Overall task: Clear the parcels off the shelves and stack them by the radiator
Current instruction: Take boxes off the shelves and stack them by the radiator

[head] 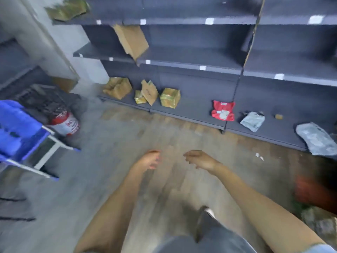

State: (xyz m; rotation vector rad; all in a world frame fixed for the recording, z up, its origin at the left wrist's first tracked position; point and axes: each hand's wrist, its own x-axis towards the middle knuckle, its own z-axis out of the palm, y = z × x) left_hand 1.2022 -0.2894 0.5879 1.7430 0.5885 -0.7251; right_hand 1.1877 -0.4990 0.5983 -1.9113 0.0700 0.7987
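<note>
Reaching out over the bare floor [102,189], the left hand [149,160] and right hand [200,160] are hanging loose-fingered, grasping nothing. Parcels are lying well ahead on the bottom shelf [193,106]: a taped box [170,97], a red bag [223,110], and grey bags [252,121], one cut off at the frame's right edge. A blue cart [18,128] and a red-and-white can [65,123] are standing to the left, blurred.

open floor [113,170] ahead, blue cart [20,128] left, parcels [170,97] low
</note>
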